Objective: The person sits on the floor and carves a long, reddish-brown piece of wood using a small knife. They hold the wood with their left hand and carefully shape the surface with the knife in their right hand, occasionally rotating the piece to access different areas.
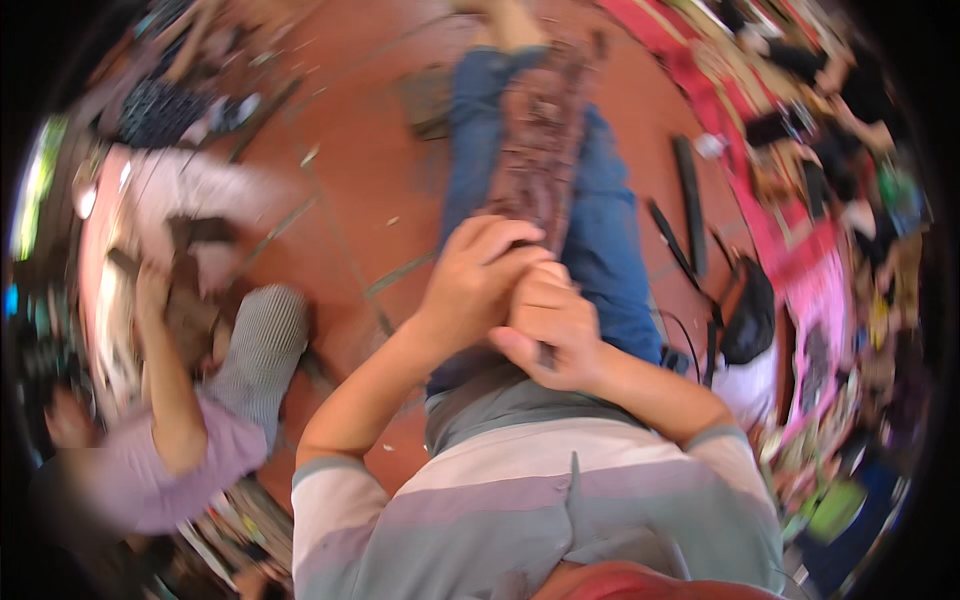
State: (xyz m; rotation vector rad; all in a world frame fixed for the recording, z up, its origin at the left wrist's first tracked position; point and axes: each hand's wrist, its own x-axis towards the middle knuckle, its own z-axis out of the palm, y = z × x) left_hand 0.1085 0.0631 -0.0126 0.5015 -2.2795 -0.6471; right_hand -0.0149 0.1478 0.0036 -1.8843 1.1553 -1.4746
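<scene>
A long reddish-brown carved wooden piece [540, 130] lies lengthwise along my legs, its surface covered in raised carving. Over its near end my two hands meet, one against the other. My right hand [556, 325] is closed around a slim dark tool [546, 355], whose end pokes out below the fingers. My left hand [485, 280] is closed just ahead of it, with a dark bit showing at its fingertips. Most of the tool is hidden inside the hands, and motion blur hides its kind.
Red tiles [350, 200] cover the floor. On the left another person in a lilac shirt [210, 460] works with a hand near a pale surface. To the right lie a black bag [748, 310], a dark flat bar [690, 205] and a pink-red mat [765, 230] with goods and people beyond.
</scene>
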